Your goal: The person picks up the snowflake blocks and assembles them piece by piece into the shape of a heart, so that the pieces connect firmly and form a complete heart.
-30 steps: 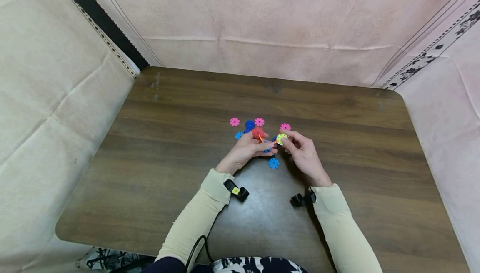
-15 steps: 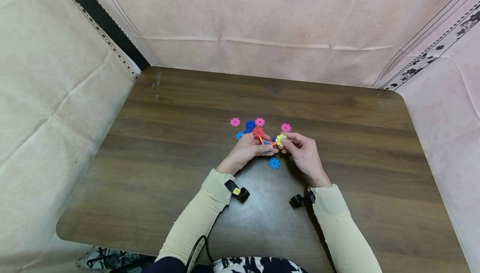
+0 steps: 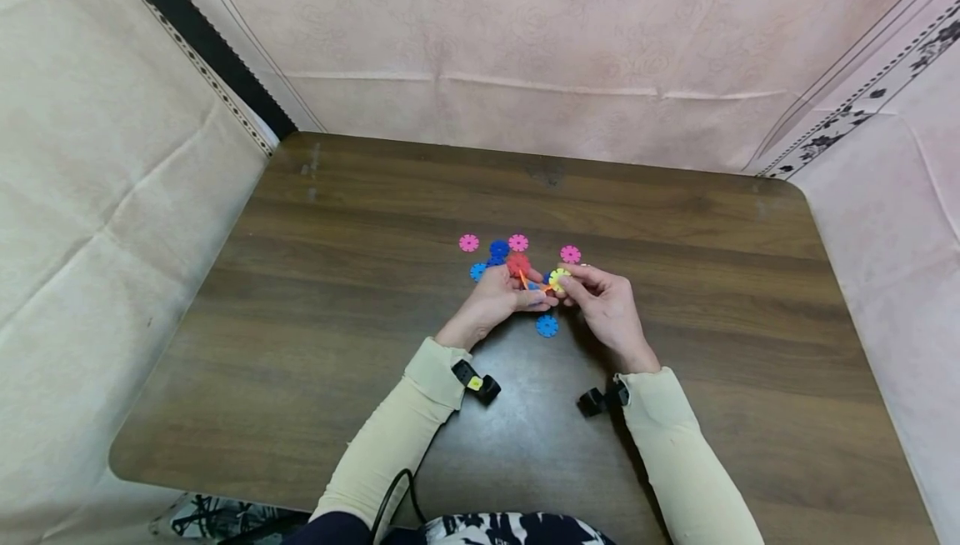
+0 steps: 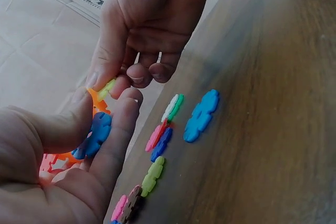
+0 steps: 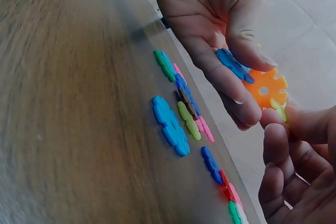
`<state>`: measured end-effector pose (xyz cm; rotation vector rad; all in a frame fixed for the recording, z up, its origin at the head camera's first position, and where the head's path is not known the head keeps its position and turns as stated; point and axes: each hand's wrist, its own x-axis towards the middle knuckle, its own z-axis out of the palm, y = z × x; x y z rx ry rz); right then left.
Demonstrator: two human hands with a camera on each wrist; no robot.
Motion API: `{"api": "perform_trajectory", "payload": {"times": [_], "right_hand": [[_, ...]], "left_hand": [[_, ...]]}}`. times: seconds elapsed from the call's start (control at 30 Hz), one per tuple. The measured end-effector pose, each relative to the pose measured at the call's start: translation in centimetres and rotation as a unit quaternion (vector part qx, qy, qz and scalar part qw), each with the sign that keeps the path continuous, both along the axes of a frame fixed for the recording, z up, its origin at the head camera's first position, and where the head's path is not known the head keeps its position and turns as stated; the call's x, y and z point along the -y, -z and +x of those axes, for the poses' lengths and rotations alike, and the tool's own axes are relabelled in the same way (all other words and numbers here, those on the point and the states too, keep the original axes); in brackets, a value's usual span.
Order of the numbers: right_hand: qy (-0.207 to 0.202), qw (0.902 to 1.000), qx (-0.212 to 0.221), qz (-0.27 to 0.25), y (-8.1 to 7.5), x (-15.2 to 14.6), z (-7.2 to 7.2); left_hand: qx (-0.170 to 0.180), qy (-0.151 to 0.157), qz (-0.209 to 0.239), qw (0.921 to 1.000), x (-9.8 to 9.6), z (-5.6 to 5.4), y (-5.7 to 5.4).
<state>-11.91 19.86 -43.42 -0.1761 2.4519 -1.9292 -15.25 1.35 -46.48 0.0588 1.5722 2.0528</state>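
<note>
My left hand (image 3: 495, 302) holds a cluster of notched plastic snowflake discs. In the right wrist view, the cluster's orange disc (image 5: 273, 80) sticks out past my left thumb. A blue disc (image 4: 97, 135) sits between thumb and fingers in the left wrist view, and a red disc (image 3: 517, 263) shows at the cluster's far side. My right hand (image 3: 607, 310) pinches a yellow disc (image 3: 558, 278) between thumb and forefinger. The yellow disc's edge meets the orange disc's rim at an angle; how deep it sits in a notch is hidden by fingertips.
Loose discs lie on the wooden table (image 3: 337, 320) around both hands: a light blue disc (image 3: 547, 326) nearer the body, pink discs (image 3: 468, 242) and dark blue ones (image 3: 498, 248) beyond. The left wrist view also shows a lime-green disc (image 4: 153, 176). Cloth walls (image 3: 480, 37) stand behind.
My right hand has brought the yellow disc slightly left, closer in to the orange disc. My left hand keeps its hold on the cluster almost unmoved. Loose discs stay put.
</note>
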Motion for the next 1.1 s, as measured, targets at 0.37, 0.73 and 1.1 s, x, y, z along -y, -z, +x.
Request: {"api": "perform_trajectory", "payload": {"times": [0.37,0.73,1.1], "right_hand": [[-0.001,0.9997,-0.020,0.014,-0.5,0.1,0.0],[-0.032,0.9992,0.010,0.023,-0.7,-0.2,0.1],[-0.042,0.9986,0.022,-0.022,0.6,-0.7,0.0]], "left_hand": [[-0.002,-0.005,0.003,1.0000,-0.1,-0.1,-0.2],[-0.007,-0.011,0.009,0.9999,-0.3,0.2,-0.3],[-0.017,-0.013,0.020,0.9996,0.1,0.2,0.0]]}}
